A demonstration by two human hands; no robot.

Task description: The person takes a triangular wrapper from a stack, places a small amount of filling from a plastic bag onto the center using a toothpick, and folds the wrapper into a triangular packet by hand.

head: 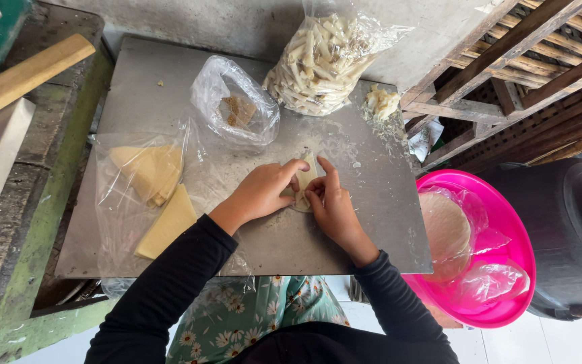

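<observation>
Two hands meet at the middle of the metal table [372,222], head view only: left hand [261,192] and right hand [331,205] close together, fingertips pinched from both sides on a small pale wrapper [304,180] that lies flat on the table between them. Wrapper: thin, soft and limp by the look of it, likely light and easy to tear; best held at its edges with fingertips, as both hands do. Long axis runs away from the person, toward the far edge of the table; upper tip points at the bag of pale sticks [321,61]. Item beside that bag: small heap of the same sticks [382,101]. Item behind the left hand: small clear bag with brown pieces [237,108]. Item at left: yellow sheets on flat plastic [149,172]. Item at right, off the table: pink basin [506,229] holding round pale sheets in plastic [446,229]. Sleeves dark, both arms.
</observation>
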